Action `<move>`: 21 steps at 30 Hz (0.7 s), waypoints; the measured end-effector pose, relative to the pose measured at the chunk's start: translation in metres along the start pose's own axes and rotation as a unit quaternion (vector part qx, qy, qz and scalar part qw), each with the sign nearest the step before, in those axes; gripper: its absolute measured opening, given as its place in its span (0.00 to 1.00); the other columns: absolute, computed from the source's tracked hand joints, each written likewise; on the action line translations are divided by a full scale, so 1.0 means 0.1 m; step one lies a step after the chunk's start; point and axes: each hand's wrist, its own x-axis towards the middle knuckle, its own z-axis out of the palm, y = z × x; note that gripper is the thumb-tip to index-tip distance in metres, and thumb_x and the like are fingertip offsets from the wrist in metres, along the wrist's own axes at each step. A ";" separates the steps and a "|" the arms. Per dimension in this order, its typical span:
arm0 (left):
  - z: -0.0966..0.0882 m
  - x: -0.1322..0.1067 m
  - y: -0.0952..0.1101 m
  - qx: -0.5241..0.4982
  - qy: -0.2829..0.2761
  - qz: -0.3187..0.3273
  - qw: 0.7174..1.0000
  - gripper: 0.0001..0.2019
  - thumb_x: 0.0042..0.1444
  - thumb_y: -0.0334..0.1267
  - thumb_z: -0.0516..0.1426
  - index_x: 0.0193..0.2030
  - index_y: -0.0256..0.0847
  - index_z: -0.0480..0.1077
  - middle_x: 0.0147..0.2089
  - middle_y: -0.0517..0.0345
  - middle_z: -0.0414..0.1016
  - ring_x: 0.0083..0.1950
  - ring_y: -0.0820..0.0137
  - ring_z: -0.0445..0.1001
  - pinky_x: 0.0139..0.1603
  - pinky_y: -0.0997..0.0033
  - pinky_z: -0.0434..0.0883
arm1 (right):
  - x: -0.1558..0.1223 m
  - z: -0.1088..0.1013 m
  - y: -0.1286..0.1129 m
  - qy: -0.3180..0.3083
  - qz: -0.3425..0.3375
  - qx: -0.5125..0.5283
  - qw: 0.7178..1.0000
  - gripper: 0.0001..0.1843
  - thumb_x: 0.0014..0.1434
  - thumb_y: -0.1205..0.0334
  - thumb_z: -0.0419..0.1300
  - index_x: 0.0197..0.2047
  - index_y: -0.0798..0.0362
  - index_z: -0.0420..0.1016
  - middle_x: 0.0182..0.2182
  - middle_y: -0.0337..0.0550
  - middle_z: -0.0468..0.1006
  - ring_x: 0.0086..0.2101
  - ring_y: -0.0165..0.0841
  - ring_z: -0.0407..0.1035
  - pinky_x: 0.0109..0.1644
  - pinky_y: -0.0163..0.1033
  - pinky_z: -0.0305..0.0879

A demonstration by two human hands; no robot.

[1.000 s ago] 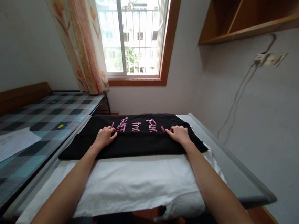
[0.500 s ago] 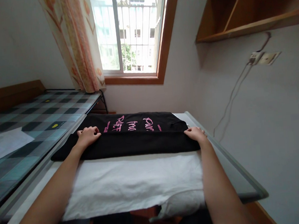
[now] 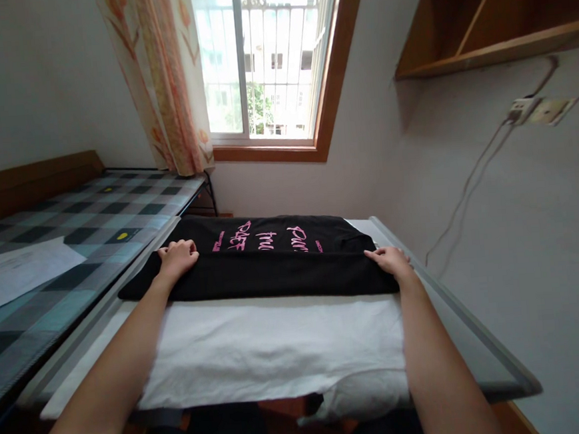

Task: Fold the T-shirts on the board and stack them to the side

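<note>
A black shirt with pink lettering (image 3: 273, 262) lies folded across the far part of a table, on top of a white cloth (image 3: 274, 342). My left hand (image 3: 176, 258) rests on the shirt's left part, fingers curled and pressing down on the fabric. My right hand (image 3: 390, 261) lies at the shirt's right end, fingers stretched flat along its edge. Both forearms reach forward over the white cloth.
The table's grey rim (image 3: 458, 321) runs along the right, close to a wall with a dangling cable (image 3: 461, 197). A bed with a checked cover (image 3: 70, 234) and a white sheet of paper (image 3: 17, 268) stands at the left. A window and curtain are behind.
Both hands have slid outward from the shirt's middle to its left and right ends, flattening the fabric. The shirt's right corner no longer sticks out.
</note>
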 end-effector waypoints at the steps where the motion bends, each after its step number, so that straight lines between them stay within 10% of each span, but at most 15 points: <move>1: 0.00 0.00 0.00 -0.001 0.002 0.000 1.000 0.11 0.52 0.39 0.50 0.36 0.43 0.72 0.46 0.47 0.75 0.51 0.53 0.69 0.49 0.52 0.61 | -0.01 -0.01 -0.01 -0.016 0.013 -0.003 1.000 0.22 0.51 0.38 0.61 0.38 0.46 0.83 0.47 0.56 0.74 0.50 0.52 0.67 0.52 0.57 0.62; 21: -0.04 -0.02 0.07 0.006 0.028 0.000 1.000 0.12 0.56 0.40 0.49 0.38 0.43 0.73 0.47 0.47 0.75 0.51 0.54 0.69 0.48 0.56 0.61 | -0.18 -0.07 -0.12 0.015 0.004 0.007 1.000 0.17 0.52 0.43 0.62 0.37 0.45 0.83 0.41 0.48 0.78 0.44 0.46 0.71 0.46 0.48 0.65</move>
